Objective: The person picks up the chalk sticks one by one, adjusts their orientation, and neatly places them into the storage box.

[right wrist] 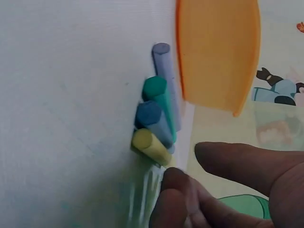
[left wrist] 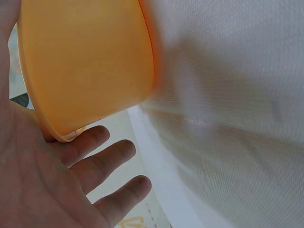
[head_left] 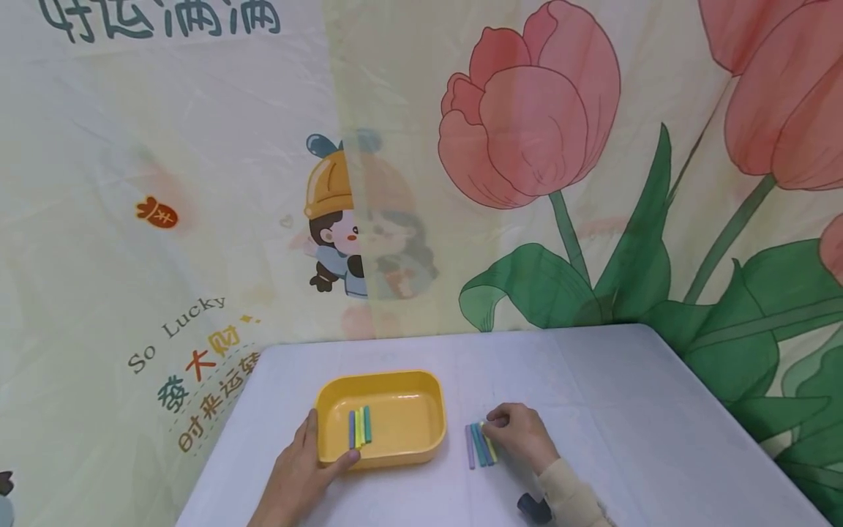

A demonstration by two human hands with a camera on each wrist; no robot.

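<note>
In the head view a yellow tray (head_left: 408, 455) holds several chalk sticks (head_left: 367, 424), purple, yellow and teal, side by side in its left half. My left hand (head_left: 296, 468) rests at the tray's near left corner, thumb at the near rim and fingers along the left wall. Its lower fingers (left wrist: 102, 166) reach out nearly straight. Right of the tray, purple (right wrist: 165, 80), green (right wrist: 156, 90), blue (right wrist: 154, 118) and yellow chalk (right wrist: 152, 145) lie in a row. My right hand (head_left: 523, 435) has its fingertips at the yellow stick's far end, with thumb and index finger apart.
A white cloth covers the table (head_left: 593, 395). Behind it hangs a printed curtain (head_left: 395, 73) with tulips and cartoon figures. A small black device (head_left: 535, 509) sits at my right wrist, by a beige sleeve (head_left: 573, 498).
</note>
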